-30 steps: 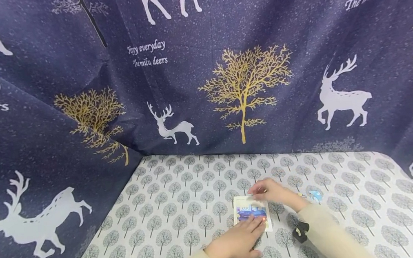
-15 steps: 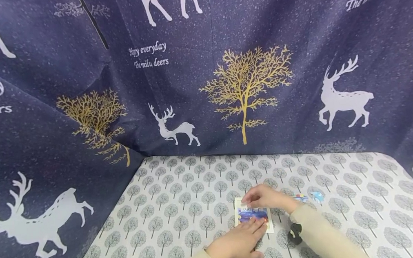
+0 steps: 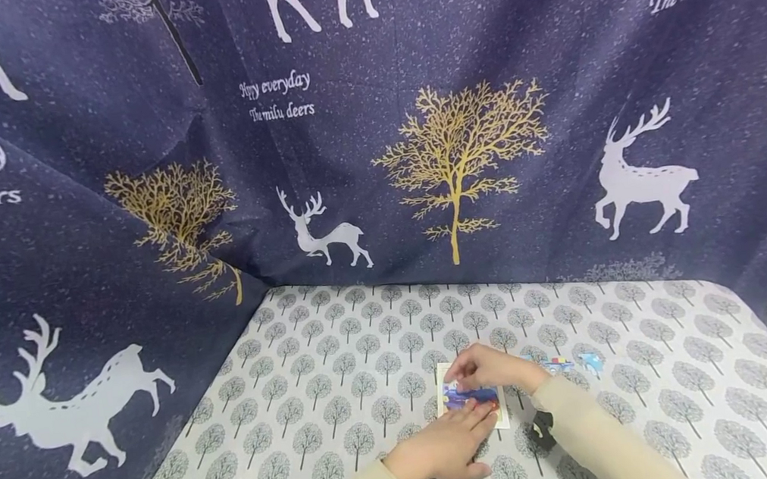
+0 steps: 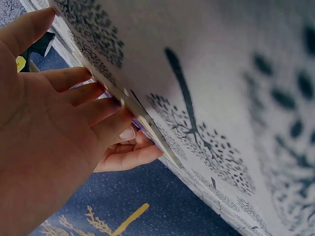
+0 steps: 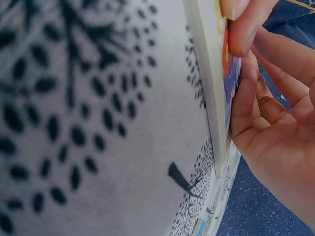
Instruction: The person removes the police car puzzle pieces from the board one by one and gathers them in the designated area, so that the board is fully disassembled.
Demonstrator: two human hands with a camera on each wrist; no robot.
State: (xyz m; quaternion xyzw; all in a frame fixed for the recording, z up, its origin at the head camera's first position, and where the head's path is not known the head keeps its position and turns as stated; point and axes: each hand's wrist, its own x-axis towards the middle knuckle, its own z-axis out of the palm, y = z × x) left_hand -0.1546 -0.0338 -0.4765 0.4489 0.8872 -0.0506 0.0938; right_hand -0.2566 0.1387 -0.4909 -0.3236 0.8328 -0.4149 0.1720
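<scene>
A small puzzle board (image 3: 503, 411) with a pale border and a blue vehicle picture lies on the tablecloth. My left hand (image 3: 443, 447) rests on its lower part, fingers nearly straight; the left wrist view shows that palm (image 4: 49, 132) and the fingers along the board's edge. My right hand (image 3: 487, 367) is over the board's upper part, fingers bent and fingertips at the picture. In the right wrist view, the right hand's (image 5: 280, 113) thumb and fingers come together against the board's face (image 5: 228, 93). Whether a piece is between them is hidden.
Right of the board, beyond my right wrist, lie a multicoloured cutout piece (image 3: 559, 365) and a light blue one (image 3: 593, 362). The tree-print tablecloth (image 3: 340, 365) meets a dark blue deer-print curtain (image 3: 381, 217) at the back and left.
My right hand has moved slightly left and down, from the board's top right corner onto the picture. More of the multicoloured piece shows now. My left hand keeps its place.
</scene>
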